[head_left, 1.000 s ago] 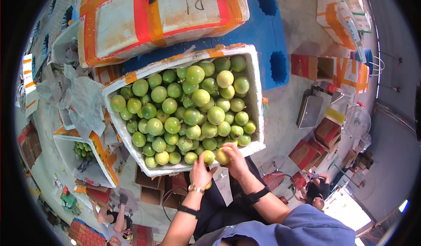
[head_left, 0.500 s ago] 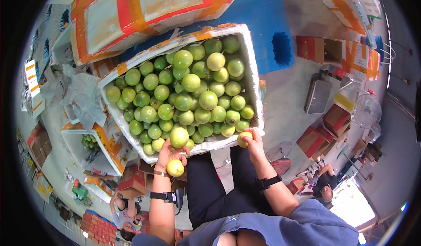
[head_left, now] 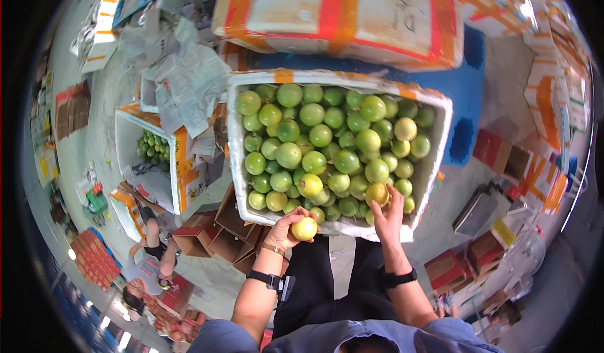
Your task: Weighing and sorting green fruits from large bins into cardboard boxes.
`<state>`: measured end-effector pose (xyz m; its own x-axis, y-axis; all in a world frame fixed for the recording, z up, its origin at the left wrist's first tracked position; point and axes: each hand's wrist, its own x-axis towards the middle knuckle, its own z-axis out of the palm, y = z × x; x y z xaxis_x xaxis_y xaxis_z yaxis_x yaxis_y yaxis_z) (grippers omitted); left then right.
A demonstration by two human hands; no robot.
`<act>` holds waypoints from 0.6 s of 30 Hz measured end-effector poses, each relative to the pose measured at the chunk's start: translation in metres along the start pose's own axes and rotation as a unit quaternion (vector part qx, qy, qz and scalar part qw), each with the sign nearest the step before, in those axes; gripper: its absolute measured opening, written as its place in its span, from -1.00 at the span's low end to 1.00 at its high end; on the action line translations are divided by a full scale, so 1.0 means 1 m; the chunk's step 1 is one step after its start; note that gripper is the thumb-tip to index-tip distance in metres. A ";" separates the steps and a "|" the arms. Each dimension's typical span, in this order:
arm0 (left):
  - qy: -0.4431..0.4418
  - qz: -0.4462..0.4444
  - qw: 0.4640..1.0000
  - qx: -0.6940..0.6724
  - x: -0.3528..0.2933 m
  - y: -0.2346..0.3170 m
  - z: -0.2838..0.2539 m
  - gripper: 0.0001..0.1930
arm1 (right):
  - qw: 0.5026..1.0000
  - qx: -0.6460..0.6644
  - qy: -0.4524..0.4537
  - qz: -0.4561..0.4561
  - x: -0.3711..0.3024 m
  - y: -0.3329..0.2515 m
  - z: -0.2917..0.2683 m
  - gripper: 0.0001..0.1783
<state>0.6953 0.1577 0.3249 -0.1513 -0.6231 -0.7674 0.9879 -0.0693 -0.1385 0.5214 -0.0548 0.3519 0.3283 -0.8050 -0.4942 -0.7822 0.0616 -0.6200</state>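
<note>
A white foam box (head_left: 340, 76) in front of me is full of round green passion fruit (head_left: 288, 155), several of them yellower. My left hand (head_left: 286, 230) is closed on a yellow passion fruit (head_left: 304, 228) just outside the box's near wall. Over the near right part of the pile, my right hand (head_left: 391, 214) has thumb and fingers around another yellowish passion fruit (head_left: 377, 194). A yellow-green passion fruit (head_left: 310, 185) lies on top of the pile, just beyond my left hand.
Behind the box stands a taped foam box (head_left: 283, 13) on a blue pallet (head_left: 469, 95). To the left are crumpled paper (head_left: 182, 70) and another foam box (head_left: 129, 145) with green fruit. Open cartons (head_left: 195, 233) and a person (head_left: 135, 284) are at lower left.
My view has turned, so the box sits further right. The left hand, which held two passion fruit, now has one. My right hand has moved from the near rim onto the pile.
</note>
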 end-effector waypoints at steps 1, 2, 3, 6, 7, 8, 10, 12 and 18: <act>0.052 0.056 0.996 0.041 0.000 0.009 -0.001 -0.83 | 0.993 -0.036 0.044 -0.101 0.006 -0.019 0.003 -0.44; 0.159 0.141 0.965 0.156 0.003 0.021 0.000 -0.77 | 0.989 -0.075 0.011 -0.130 0.015 -0.040 0.009 -0.49; 0.253 0.218 0.905 0.263 0.007 0.037 0.002 -0.71 | 0.981 -0.106 -0.022 -0.162 0.024 -0.062 0.016 -0.54; 0.323 0.436 0.635 0.550 0.026 0.090 0.027 -0.34 | 0.925 -0.138 -0.089 -0.343 0.068 -0.126 0.075 -0.63; 0.331 0.466 0.514 0.639 0.034 0.106 0.041 -0.21 | 0.912 -0.101 -0.123 -0.379 0.089 -0.143 0.103 -0.65; 0.371 0.343 0.528 0.683 0.043 0.115 0.053 -0.16 | 0.895 -0.134 -0.137 -0.402 0.106 -0.157 0.131 -0.66; 0.383 0.158 0.517 0.749 0.057 0.128 0.067 -0.09 | 0.863 -0.232 -0.160 -0.419 0.124 -0.173 0.169 -0.63; 0.358 0.118 0.502 0.778 0.057 0.130 0.069 -0.19 | 0.845 -0.325 -0.169 -0.390 0.131 -0.175 0.176 -0.61; 0.300 0.166 0.498 0.796 0.042 0.128 0.044 -0.35 | 0.838 -0.283 -0.288 -0.368 0.118 -0.164 0.112 -0.50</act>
<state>0.8164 0.0880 0.3024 0.5188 -0.4935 -0.6980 -0.3376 -0.8685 0.3631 0.7477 -0.0934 0.3269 0.9054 -0.0746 -0.4180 -0.3285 -0.7469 -0.5781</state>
